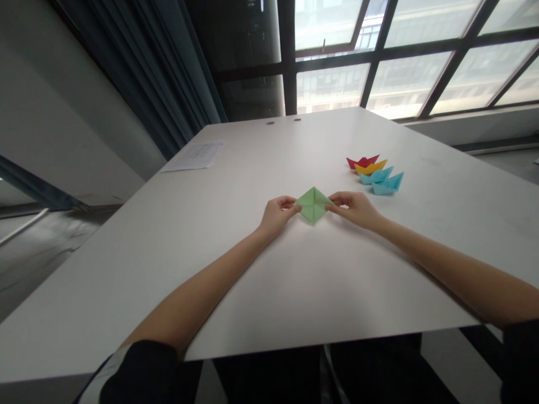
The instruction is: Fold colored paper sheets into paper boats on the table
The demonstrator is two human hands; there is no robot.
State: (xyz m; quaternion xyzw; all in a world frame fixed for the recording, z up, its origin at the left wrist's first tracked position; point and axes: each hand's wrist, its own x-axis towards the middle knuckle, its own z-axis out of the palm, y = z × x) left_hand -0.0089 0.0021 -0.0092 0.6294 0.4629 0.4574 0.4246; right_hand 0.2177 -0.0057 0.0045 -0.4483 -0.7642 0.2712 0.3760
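Note:
A light green folded paper point(313, 205), diamond-shaped with a crease down its middle, is held up between both hands just over the table. My left hand point(280, 213) pinches its left corner between thumb and fingers. At the opposite corner, my right hand point(352, 209) grips the paper the same way. Behind my right hand stand several folded paper boats: a red boat point(362, 162), a yellow boat point(370, 167) and two light blue boats, the nearer blue boat point(387, 184) closest to my fingers.
The white table point(269, 303) spreads out under my arms, its front edge close to my body. A printed sheet point(196, 156) lies at the left edge. Beyond the table are a blue curtain point(168, 73) and large windows point(332, 87).

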